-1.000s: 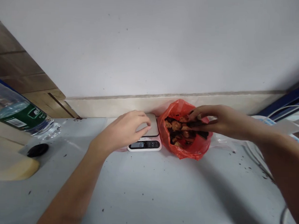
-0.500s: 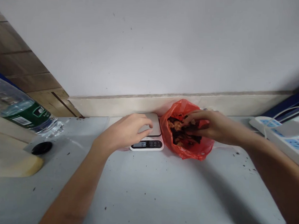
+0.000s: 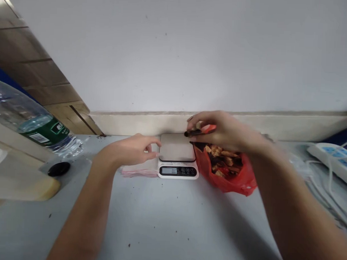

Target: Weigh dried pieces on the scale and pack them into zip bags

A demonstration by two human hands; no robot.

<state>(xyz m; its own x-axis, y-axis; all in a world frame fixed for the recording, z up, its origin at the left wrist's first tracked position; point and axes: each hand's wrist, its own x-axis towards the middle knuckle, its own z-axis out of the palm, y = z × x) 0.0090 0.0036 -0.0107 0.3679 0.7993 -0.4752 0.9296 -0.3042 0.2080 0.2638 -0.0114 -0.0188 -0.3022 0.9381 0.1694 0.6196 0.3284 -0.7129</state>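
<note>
A small white digital scale (image 3: 177, 149) lies against the wall, its display reading 0.0. Just left of its plate is my left hand (image 3: 135, 148), fingers curved and apart, nothing in it, above a stack of thin pinkish plastic bags (image 3: 140, 170). My right hand (image 3: 216, 129) pinches a few dark dried pieces (image 3: 194, 133) over the back right corner of the scale. Below that hand stands an open red plastic bag (image 3: 210, 176), holding brown and dark dried chunks (image 3: 228, 160) whose exact kind I cannot tell.
A large clear water bottle (image 3: 45, 127) lies tilted at the left, near a black round cap (image 3: 58, 169) and a translucent container (image 3: 20, 181). At the right is a white power strip (image 3: 328, 160) with cables. Dark crumbs dot the grey tabletop (image 3: 159, 220).
My right hand has come out of the red bag with dark pieces and moved left to the scale. My left hand has drawn back left, off the scale's plate. The view has shifted slightly.
</note>
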